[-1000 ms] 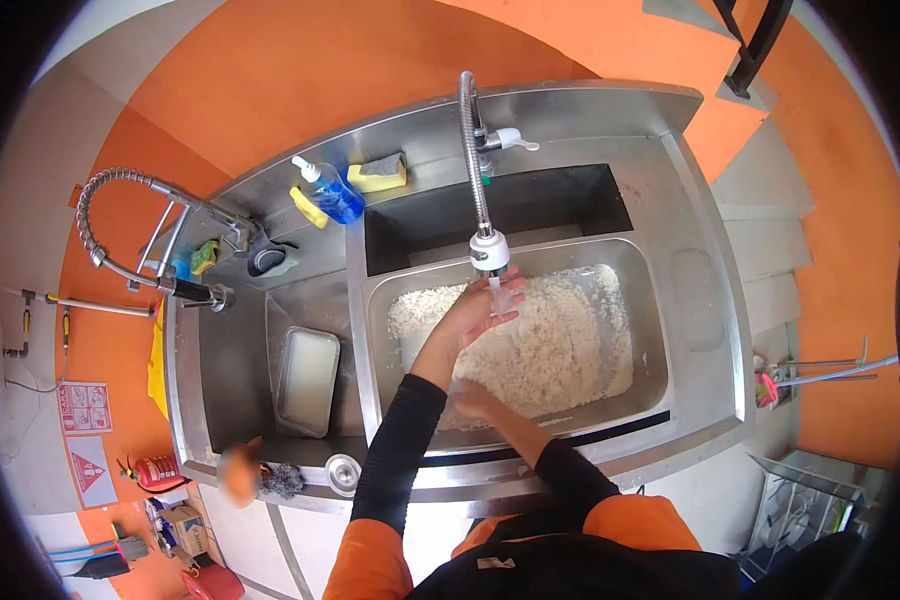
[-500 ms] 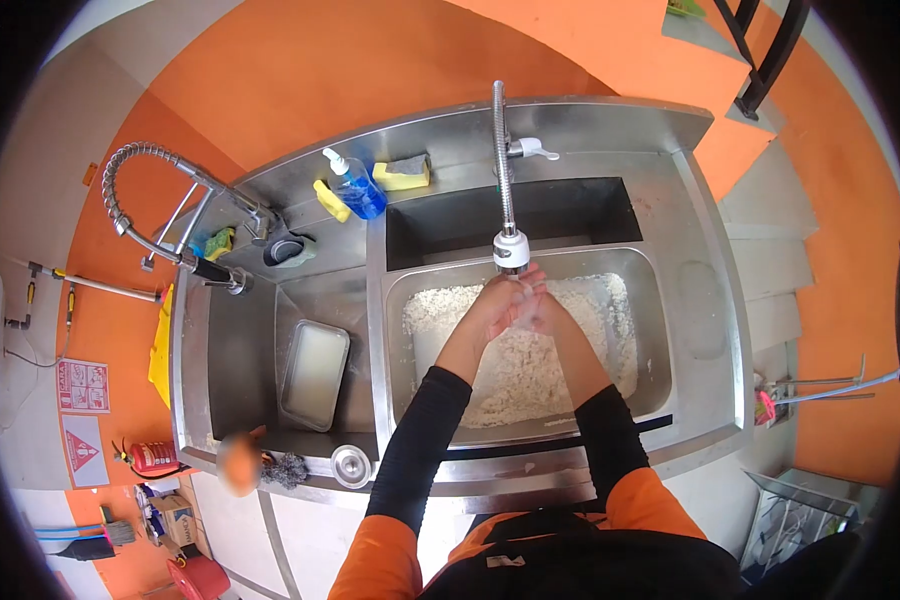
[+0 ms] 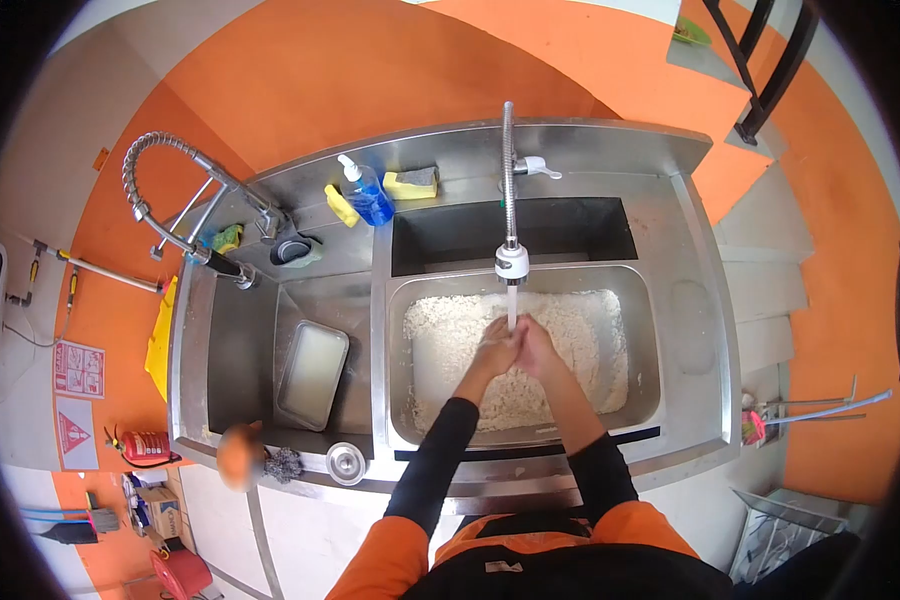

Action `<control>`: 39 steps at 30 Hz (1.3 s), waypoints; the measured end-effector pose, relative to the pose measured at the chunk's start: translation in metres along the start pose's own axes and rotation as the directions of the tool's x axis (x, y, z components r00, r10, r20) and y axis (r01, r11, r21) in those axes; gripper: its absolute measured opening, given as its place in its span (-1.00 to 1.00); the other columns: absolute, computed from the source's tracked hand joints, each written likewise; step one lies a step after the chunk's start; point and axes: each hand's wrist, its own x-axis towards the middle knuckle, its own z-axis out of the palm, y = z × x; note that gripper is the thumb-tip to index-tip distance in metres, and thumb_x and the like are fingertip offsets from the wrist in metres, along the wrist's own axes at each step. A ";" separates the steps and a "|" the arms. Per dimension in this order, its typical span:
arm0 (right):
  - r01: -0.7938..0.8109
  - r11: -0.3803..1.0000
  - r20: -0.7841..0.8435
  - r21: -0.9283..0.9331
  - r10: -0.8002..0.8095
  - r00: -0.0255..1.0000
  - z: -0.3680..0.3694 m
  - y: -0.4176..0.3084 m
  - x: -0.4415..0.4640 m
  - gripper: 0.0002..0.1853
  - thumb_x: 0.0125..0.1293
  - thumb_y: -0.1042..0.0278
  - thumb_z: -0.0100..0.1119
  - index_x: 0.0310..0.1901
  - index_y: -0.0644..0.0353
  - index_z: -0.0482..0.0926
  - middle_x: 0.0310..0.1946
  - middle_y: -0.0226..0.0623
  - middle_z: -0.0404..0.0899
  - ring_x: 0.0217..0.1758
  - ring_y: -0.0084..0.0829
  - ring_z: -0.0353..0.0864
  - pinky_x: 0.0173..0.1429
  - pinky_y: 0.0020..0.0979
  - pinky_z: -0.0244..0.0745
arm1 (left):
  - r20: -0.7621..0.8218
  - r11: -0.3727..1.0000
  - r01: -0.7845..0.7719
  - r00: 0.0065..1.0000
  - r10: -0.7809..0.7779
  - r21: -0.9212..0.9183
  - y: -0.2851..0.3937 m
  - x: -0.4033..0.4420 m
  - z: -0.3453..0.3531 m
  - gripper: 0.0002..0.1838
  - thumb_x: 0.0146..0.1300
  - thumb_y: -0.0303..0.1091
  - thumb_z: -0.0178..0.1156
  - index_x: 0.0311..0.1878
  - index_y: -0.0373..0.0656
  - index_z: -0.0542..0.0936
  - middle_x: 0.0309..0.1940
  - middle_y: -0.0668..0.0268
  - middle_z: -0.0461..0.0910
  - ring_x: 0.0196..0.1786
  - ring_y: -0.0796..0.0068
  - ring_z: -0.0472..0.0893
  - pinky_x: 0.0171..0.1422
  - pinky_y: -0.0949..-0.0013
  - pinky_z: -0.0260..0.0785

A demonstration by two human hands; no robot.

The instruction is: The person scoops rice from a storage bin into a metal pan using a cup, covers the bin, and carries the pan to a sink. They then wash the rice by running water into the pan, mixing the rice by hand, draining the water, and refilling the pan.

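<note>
The scene is evenly and brightly lit, with soft glare thrown on the steel counter (image 3: 692,300), while straight lines are bowed by wide-angle distortion and the round view is swallowed by black at the edges.

Blue liquid, bright orange wall (image 3: 390,70).

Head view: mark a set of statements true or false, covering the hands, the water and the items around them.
1. Water runs from the white faucet nozzle down to the left hand and right hand. True.
2. The hands are held wide apart. False: they are together, below the nozzle.
3. A clear bottle of blue liquid has a white top. True.
4. That bottle lies on its side. False: it stands upright.
5. A shallow metal tray with cloudy liquid is in the left basin. True.
</note>
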 end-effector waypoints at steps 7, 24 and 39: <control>0.394 -0.118 0.318 -0.911 0.406 0.857 -0.014 0.119 -0.024 -0.75 0.16 0.27 -0.07 -0.37 0.26 0.56 -0.43 -0.07 0.53 -0.37 -0.21 0.56 -0.29 -0.31 0.50 | -0.034 0.977 0.111 0.992 -0.119 -0.185 -0.053 -0.056 -0.095 -0.72 0.26 -0.36 -0.01 0.03 -0.18 0.43 -0.17 0.22 0.54 -0.10 0.48 0.51 -0.01 0.46 0.32; 0.393 -0.200 0.410 -0.898 -0.054 0.910 0.123 0.115 0.143 -0.75 -0.08 0.44 0.06 -0.34 0.40 0.52 -0.31 0.11 0.52 -0.22 -0.06 0.53 -0.12 -0.21 0.43 | -0.412 0.917 0.118 0.866 -0.283 -0.381 -0.003 -0.164 -0.128 -0.73 0.30 -0.34 -0.04 -0.01 -0.27 0.43 -0.14 0.23 0.52 -0.02 0.48 0.48 0.04 0.46 0.30; -0.008 0.969 -0.178 -0.247 -0.037 0.983 -0.036 0.040 0.026 -0.65 0.15 0.33 0.07 -0.01 0.16 0.36 -0.09 -0.26 0.49 -0.08 -0.34 0.53 -0.04 -0.40 0.44 | -0.101 0.950 0.273 0.952 -0.289 -0.150 -0.028 -0.125 -0.077 -0.71 0.24 -0.25 0.02 -0.02 -0.14 0.46 -0.10 0.16 0.45 -0.07 0.28 0.47 0.03 0.33 0.31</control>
